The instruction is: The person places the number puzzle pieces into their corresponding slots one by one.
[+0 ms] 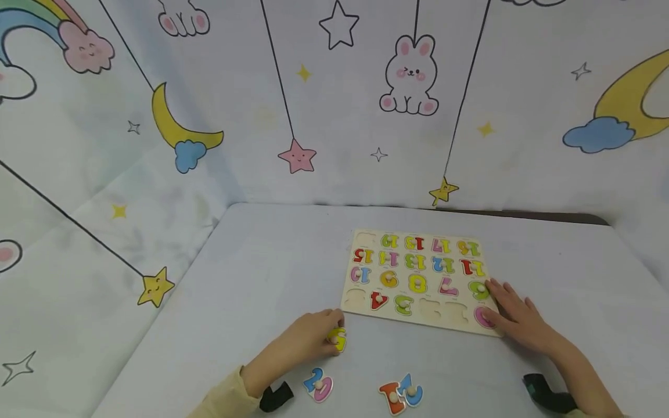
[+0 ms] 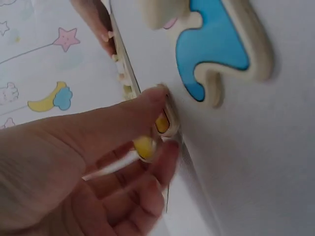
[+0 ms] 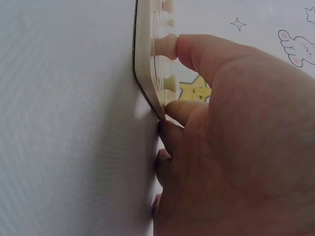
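Observation:
My left hand (image 1: 313, 337) pinches a yellow number puzzle piece (image 1: 338, 339) between thumb and fingers, just off the near left corner of a wooden number puzzle board (image 1: 413, 317). Part of the piece is hidden behind the fingers. At the board's right edge rests my right hand (image 1: 522, 319), its fingers extended along the side. In the right wrist view its thumb (image 3: 197, 51) touches a peg on a piece; the head view shows this thumb over the pink round piece (image 1: 483, 316). Most recesses hold coloured number pieces with knobs; several lie bare.
On the white table (image 1: 251, 261), a blue-and-pink pair of pieces (image 1: 319, 384) lies near my left wrist. An orange piece (image 1: 392, 397) and a blue piece (image 1: 413, 392) lie together farther right. A printed cloth (image 1: 345, 104) hangs behind the table.

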The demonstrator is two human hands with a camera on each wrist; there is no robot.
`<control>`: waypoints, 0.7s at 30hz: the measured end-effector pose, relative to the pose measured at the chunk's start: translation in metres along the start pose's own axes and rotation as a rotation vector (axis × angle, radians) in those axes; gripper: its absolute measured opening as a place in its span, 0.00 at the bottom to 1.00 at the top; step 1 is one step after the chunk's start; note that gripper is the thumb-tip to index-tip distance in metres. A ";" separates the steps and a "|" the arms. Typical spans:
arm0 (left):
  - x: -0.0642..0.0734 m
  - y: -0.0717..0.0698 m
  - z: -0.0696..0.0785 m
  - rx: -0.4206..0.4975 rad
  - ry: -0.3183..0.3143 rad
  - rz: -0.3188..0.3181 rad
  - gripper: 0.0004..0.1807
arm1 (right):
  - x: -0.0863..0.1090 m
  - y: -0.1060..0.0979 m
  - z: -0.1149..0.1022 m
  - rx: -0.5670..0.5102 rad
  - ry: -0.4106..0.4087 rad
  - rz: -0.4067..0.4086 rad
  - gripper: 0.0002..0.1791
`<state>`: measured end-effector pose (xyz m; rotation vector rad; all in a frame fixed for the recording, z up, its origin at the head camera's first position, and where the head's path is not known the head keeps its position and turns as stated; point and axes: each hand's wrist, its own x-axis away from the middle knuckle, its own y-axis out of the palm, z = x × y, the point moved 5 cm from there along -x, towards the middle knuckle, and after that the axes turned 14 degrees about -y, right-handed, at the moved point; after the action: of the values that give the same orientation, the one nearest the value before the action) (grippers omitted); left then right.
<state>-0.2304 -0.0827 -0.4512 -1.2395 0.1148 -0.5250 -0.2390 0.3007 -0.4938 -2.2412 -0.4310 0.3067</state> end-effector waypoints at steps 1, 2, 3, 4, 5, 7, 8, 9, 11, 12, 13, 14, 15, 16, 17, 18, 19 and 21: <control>0.000 -0.002 0.001 0.039 0.016 0.003 0.17 | 0.000 0.000 0.000 0.002 -0.001 0.000 0.42; -0.002 -0.004 0.001 0.080 0.030 0.005 0.16 | 0.000 -0.001 0.000 0.004 -0.003 0.001 0.42; -0.004 -0.007 0.000 0.127 0.039 0.005 0.15 | -0.001 -0.001 0.000 0.007 -0.004 0.001 0.42; -0.008 -0.009 0.000 0.170 0.050 0.008 0.14 | -0.001 -0.001 -0.001 0.010 -0.006 0.001 0.42; -0.013 -0.012 -0.001 0.211 0.054 0.013 0.13 | 0.000 -0.001 -0.001 0.010 -0.008 0.003 0.42; -0.025 -0.018 -0.005 0.275 0.052 0.036 0.13 | 0.000 -0.001 -0.001 0.003 -0.004 0.004 0.42; -0.033 -0.020 -0.006 0.307 0.051 0.048 0.13 | 0.001 0.000 -0.001 -0.001 -0.001 0.003 0.42; -0.041 -0.022 -0.008 0.334 0.050 0.059 0.14 | 0.001 0.000 -0.001 -0.006 0.002 0.003 0.43; -0.055 -0.024 -0.011 0.351 0.057 0.087 0.14 | 0.002 0.001 -0.001 -0.017 0.004 0.005 0.43; -0.061 -0.024 -0.012 0.347 0.061 0.096 0.14 | 0.002 0.001 -0.001 -0.020 0.003 0.007 0.43; -0.067 -0.023 -0.013 0.338 0.064 0.099 0.14 | 0.002 0.002 -0.001 -0.019 0.001 0.010 0.42; -0.072 -0.022 -0.013 0.329 0.067 0.094 0.14 | 0.002 0.002 -0.001 -0.019 -0.002 0.013 0.42; -0.076 -0.020 -0.014 0.309 0.069 0.087 0.14 | 0.002 0.001 -0.002 -0.019 -0.006 0.016 0.42; -0.079 -0.019 -0.015 0.285 0.071 0.080 0.13 | 0.002 0.001 -0.002 -0.017 -0.008 0.018 0.42; -0.081 -0.017 -0.015 0.261 0.070 0.072 0.12 | 0.001 0.000 -0.003 -0.016 -0.011 0.020 0.42; -0.083 -0.015 -0.016 0.246 0.069 0.062 0.11 | 0.001 0.000 -0.003 -0.014 -0.013 0.021 0.42; -0.084 -0.013 -0.017 0.234 0.068 0.055 0.10 | 0.001 -0.001 -0.004 -0.014 -0.014 0.021 0.42; -0.085 -0.011 -0.016 0.213 0.074 0.051 0.10 | 0.001 -0.003 -0.004 -0.013 -0.015 0.021 0.42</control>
<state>-0.3144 -0.0622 -0.4630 -1.0069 0.1489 -0.5250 -0.2377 0.2999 -0.4888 -2.2586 -0.4193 0.3330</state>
